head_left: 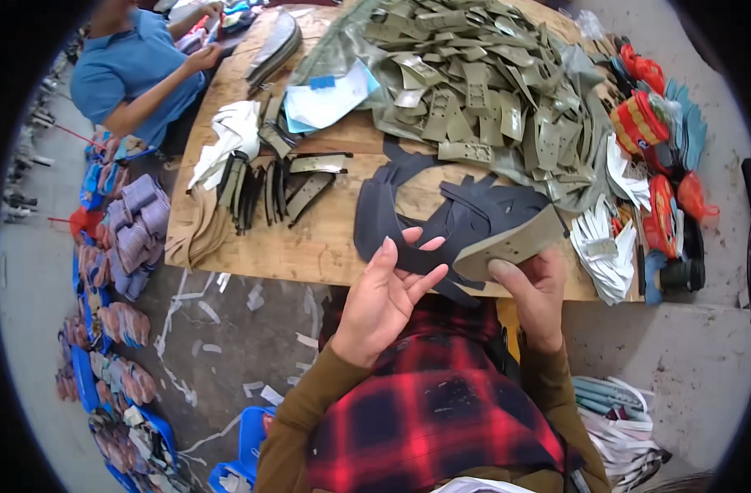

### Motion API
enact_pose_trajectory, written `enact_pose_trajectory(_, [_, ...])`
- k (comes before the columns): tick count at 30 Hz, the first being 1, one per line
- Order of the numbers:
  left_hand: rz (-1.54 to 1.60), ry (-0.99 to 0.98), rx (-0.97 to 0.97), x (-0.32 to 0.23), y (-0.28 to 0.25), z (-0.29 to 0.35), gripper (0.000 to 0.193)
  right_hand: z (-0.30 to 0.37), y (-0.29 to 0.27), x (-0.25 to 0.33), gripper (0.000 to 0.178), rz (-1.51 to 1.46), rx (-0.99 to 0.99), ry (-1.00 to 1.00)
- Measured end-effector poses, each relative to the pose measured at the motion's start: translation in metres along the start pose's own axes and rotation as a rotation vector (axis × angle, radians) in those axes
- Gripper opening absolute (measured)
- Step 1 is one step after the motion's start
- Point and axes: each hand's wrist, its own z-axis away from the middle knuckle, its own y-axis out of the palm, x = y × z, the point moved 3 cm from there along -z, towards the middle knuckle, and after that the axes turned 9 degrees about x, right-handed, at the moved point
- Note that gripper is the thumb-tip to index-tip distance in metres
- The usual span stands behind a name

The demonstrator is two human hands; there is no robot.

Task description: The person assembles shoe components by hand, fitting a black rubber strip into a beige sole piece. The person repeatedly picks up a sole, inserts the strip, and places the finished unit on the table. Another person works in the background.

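My right hand [541, 297] grips an olive-green strap piece [507, 246] by its near edge, thumb on top. Small holes run through the piece, which looks like a shoe strap. Palm up and fingers spread, my left hand [392, 287] is just left of the piece, with nothing in it. Beneath and behind both hands lies a loose pile of dark navy strips [474, 205]. A big heap of similar olive pieces [474, 82] covers the far middle of the wooden table [343, 242].
To the left on the table are dark-edged olive strips [264, 193], white strips [232, 135], tan strips [196, 230] and papers [326, 99]. White strips [601, 255] and red bags [661, 218] line the right edge. A person in blue [145, 74] sits far left; blue bins [248, 444] stand on the floor.
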Motion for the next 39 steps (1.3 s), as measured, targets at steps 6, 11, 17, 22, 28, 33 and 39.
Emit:
enact_pose_trajectory(6, [0.049,-0.105,-0.053,0.007,-0.004,0.004,0.043,-0.013,0.011,-0.018,0.031,0.366,0.173,-0.076])
enact_pose_trajectory(11, [0.03,-0.116,-0.076,0.005,-0.008,0.006,0.045,-0.024,0.027,-0.016,0.031,0.607,0.281,-0.196])
enact_pose_trajectory(17, [0.03,-0.118,-0.075,0.004,-0.011,0.007,0.046,-0.03,0.034,-0.018,0.029,0.679,0.326,-0.249])
enact_pose_trajectory(22, [0.03,-0.131,-0.07,0.004,-0.013,0.006,0.048,-0.035,0.04,-0.011,0.032,0.665,0.365,-0.274])
enact_pose_trajectory(28, [0.026,-0.126,-0.062,0.005,-0.014,0.005,0.049,-0.036,0.039,-0.012,0.033,0.655,0.37,-0.266])
enact_pose_trajectory(33, [0.028,-0.125,-0.079,0.006,-0.013,0.004,0.045,-0.036,0.037,-0.012,0.033,0.658,0.363,-0.254])
enact_pose_trajectory(39, [-0.02,-0.125,-0.055,0.006,-0.009,0.002,0.046,-0.035,0.035,-0.013,0.034,0.67,0.352,-0.269])
